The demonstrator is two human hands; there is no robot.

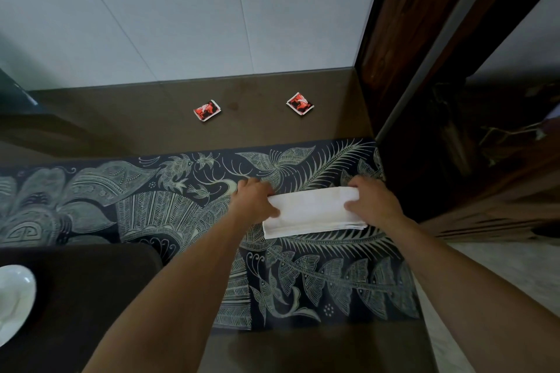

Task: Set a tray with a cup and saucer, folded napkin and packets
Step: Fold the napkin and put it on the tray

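A white folded napkin (312, 211) lies on a dark patterned cloth (169, 206), right of centre. My left hand (253, 198) grips its left end and my right hand (374, 201) grips its right end, thumbs on top. Two red packets sit on the brown table beyond the cloth, one in the middle (207, 110) and one to the right (299, 104). A dark tray (91, 297) is at the lower left, with a white saucer (13, 300) at the frame's left edge. No cup is in view.
A white panelled wall (212, 9) stands behind the table. A dark wooden door frame (403, 70) rises along the table's right side. A dark object (15, 94) shows at the far left edge.
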